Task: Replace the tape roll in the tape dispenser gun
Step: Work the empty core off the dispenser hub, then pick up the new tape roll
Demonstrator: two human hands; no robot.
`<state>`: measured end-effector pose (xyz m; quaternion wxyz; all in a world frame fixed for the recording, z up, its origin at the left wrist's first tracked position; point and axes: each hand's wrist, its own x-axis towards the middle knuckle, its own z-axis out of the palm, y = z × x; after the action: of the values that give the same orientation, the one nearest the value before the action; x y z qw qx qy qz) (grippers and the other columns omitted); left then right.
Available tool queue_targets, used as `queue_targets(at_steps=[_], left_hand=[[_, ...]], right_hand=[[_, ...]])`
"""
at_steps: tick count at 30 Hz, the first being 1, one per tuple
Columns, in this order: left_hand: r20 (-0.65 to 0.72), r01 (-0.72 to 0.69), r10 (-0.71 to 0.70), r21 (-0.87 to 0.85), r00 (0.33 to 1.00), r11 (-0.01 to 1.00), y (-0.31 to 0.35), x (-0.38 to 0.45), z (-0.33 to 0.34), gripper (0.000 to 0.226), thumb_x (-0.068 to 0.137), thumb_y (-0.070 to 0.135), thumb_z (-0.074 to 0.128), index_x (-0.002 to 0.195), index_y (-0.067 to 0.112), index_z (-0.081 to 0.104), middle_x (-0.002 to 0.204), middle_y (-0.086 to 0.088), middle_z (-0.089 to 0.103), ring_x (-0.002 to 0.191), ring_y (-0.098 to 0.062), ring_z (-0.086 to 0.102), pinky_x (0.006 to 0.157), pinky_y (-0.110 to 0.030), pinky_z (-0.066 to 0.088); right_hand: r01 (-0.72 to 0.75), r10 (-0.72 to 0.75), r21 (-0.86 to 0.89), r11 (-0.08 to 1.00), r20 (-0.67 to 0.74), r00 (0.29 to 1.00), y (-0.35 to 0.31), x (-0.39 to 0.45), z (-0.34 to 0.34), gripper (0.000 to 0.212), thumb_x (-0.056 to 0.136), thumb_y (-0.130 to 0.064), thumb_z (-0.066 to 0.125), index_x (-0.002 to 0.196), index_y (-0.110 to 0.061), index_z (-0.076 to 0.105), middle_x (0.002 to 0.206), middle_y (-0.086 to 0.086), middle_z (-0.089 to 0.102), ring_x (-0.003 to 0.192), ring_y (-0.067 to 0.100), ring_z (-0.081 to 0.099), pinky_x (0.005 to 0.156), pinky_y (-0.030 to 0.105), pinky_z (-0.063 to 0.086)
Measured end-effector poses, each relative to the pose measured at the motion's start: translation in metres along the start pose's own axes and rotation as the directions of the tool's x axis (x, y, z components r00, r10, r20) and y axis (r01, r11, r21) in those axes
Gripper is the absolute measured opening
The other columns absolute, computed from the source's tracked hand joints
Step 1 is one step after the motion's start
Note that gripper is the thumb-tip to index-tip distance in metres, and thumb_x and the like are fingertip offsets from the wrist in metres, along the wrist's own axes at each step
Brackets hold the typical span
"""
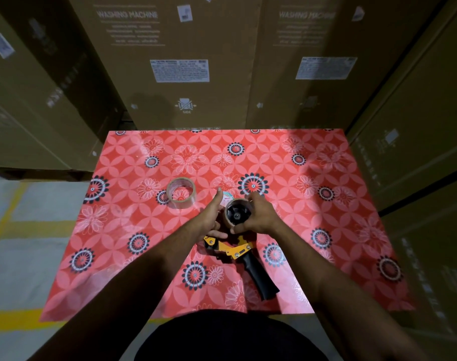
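A yellow and black tape dispenser gun lies on the red flowered table, its black handle pointing toward me and to the right. On its black hub sits a nearly spent tape roll, a brown cardboard core. My right hand grips that core from the right side. My left hand holds the gun's front end, thumb raised. A fuller roll of clear tape lies flat on the table, just left of and beyond my hands.
Tall cardboard washing machine boxes stand right behind the table and along the right side. To the left is grey floor with yellow lines. A small pale round thing lies behind the hub, partly hidden.
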<state>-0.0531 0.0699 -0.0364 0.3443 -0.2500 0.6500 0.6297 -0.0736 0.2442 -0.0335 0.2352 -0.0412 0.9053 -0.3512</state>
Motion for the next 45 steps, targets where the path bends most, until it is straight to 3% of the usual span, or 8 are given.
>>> queue_targets(at_steps=[10,13,15,23,29,34,39,45], left_hand=[[-0.041,-0.063,0.062,-0.030,0.997,0.998,0.000,-0.010,-0.001,0.107,0.075,0.093,0.028,0.158,0.026,0.020,0.166,-0.021,0.011,0.136,-0.048,0.043,0.064,-0.038,0.064],[-0.052,-0.161,0.162,0.007,0.986,0.987,-0.009,-0.007,-0.003,0.095,0.077,0.088,0.035,0.152,0.031,0.026,0.161,-0.026,0.022,0.078,-0.032,0.073,0.071,-0.046,0.063],[-0.089,-0.250,0.260,0.114,0.961,0.962,-0.011,-0.014,0.001,0.070,0.087,0.074,0.044,0.139,0.028,0.032,0.152,-0.015,0.039,0.042,-0.017,0.061,0.078,-0.052,0.062],[-0.074,-0.359,0.611,0.752,0.788,0.554,-0.037,-0.027,-0.001,0.046,0.089,0.051,0.064,0.128,0.029,0.051,0.123,0.001,0.046,0.094,-0.014,0.063,0.084,-0.039,0.055],[-0.014,-0.290,0.664,0.892,0.747,0.346,-0.063,-0.038,-0.002,0.053,0.079,0.056,0.061,0.124,0.028,0.055,0.112,0.009,0.039,0.109,-0.011,0.036,0.090,-0.032,0.041],[0.040,-0.302,0.713,0.921,0.700,0.245,-0.082,-0.044,-0.009,0.057,0.082,0.060,0.057,0.128,0.028,0.051,0.122,0.009,0.043,0.116,-0.013,0.038,0.094,-0.035,0.045],[0.112,-0.375,0.732,0.904,0.672,0.206,-0.085,-0.036,-0.024,0.062,0.087,0.057,0.061,0.139,0.028,0.045,0.133,0.011,0.046,0.125,-0.010,0.041,0.100,-0.034,0.047],[0.004,-0.294,0.757,0.923,0.654,0.249,-0.075,-0.028,-0.022,0.057,0.092,0.036,0.067,0.146,0.028,0.048,0.153,0.009,0.047,0.144,-0.017,0.038,0.117,-0.036,0.027]], right_hand=[[0.183,-0.177,0.053,0.982,-0.111,0.978,-0.008,-0.011,-0.001,0.102,0.046,-0.048,0.076,0.141,-0.021,0.050,0.131,0.003,0.058,0.118,0.022,0.055,0.088,0.022,0.038],[0.197,-0.150,0.177,0.964,-0.251,0.956,-0.014,-0.016,-0.008,0.093,0.061,-0.044,0.084,0.143,-0.025,0.046,0.135,0.001,0.049,0.119,0.017,0.048,0.094,0.030,0.041],[0.209,-0.137,0.208,0.955,-0.314,0.940,-0.013,-0.017,-0.018,0.090,0.064,-0.044,0.087,0.142,-0.023,0.047,0.135,-0.003,0.051,0.121,0.016,0.048,0.099,0.032,0.042],[-0.035,0.038,0.014,0.999,-0.407,0.913,0.035,0.007,-0.049,0.085,0.053,-0.071,0.075,0.124,-0.028,0.060,0.115,-0.007,0.067,0.106,0.014,0.061,0.089,0.034,0.053],[-0.201,0.185,-0.031,0.979,-0.270,0.945,0.041,0.007,-0.056,0.090,0.065,-0.036,0.090,0.140,-0.011,0.048,0.133,0.017,0.052,0.124,0.035,0.049,0.101,0.041,0.046],[-0.035,-0.030,-0.150,0.988,-0.412,0.911,0.030,-0.010,-0.036,0.071,0.082,-0.049,0.071,0.141,-0.021,0.044,0.141,0.011,0.042,0.131,0.028,0.039,0.107,0.048,0.044],[0.529,-0.563,-0.455,0.717,0.071,0.824,0.023,-0.036,0.024,0.071,0.090,-0.062,0.050,0.149,-0.023,0.039,0.157,0.009,0.036,0.146,0.028,0.029,0.118,0.048,0.027],[0.273,-0.379,-0.542,0.795,-0.092,0.921,0.019,-0.037,0.074,0.072,0.098,-0.061,0.030,0.154,-0.017,0.031,0.164,0.008,0.024,0.153,0.031,0.013,0.117,0.060,0.023]])
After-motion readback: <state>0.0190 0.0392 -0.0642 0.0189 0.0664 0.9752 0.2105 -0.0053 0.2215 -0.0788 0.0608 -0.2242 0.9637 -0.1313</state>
